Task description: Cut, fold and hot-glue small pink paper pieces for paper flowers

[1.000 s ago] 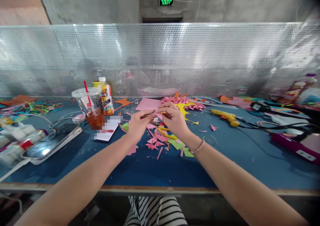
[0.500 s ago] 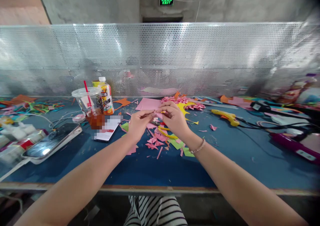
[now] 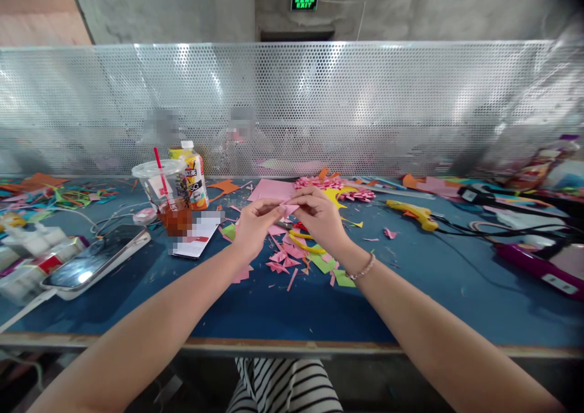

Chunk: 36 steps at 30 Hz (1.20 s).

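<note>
You held one small pink paper piece (image 3: pixel 288 208) above the blue table top (image 3: pixel 283 309), pinched at its left end by your left hand (image 3: pixel 253 223) and at its right by your right hand (image 3: pixel 322 218), fingertips nearly meeting. Beneath lay scattered pink and green paper scraps (image 3: pixel 292 260). To the left stood one clear plastic cup with a red straw (image 3: pixel 165 197), one juice bottle (image 3: pixel 194 176) and one smartphone (image 3: pixel 95 261); to the right lay one yellow glue gun (image 3: pixel 410 213).

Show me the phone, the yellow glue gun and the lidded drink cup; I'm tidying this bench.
phone (image 3: pixel 93 262), head view, middle of its dark screen.
yellow glue gun (image 3: pixel 413 213), head view, on its body.
lidded drink cup (image 3: pixel 165 195), head view, on its clear side wall.
</note>
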Each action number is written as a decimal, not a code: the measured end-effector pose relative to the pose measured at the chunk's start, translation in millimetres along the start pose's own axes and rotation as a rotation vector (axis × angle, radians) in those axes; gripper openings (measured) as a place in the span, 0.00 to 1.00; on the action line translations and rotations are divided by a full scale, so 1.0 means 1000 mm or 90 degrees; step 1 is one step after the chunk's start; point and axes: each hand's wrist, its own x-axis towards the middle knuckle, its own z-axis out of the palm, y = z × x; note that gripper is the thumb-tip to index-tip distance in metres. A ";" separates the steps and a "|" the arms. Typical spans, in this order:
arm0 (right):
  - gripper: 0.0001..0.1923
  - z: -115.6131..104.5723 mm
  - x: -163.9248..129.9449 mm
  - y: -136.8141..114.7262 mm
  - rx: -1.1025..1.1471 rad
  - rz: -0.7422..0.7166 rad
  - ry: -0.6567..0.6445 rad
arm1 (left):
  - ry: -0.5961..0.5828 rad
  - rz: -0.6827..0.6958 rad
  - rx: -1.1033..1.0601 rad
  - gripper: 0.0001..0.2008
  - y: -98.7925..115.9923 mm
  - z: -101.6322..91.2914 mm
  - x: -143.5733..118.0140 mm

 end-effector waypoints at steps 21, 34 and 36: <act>0.09 -0.004 -0.003 -0.007 -0.063 -0.077 -0.009 | -0.025 -0.054 -0.071 0.08 0.008 0.009 -0.008; 0.14 0.006 0.000 0.010 0.245 0.214 0.013 | 0.000 -0.061 -0.053 0.08 0.004 0.005 -0.003; 0.14 0.006 0.000 0.011 0.243 0.210 0.009 | 0.005 -0.059 -0.048 0.09 0.003 0.004 -0.003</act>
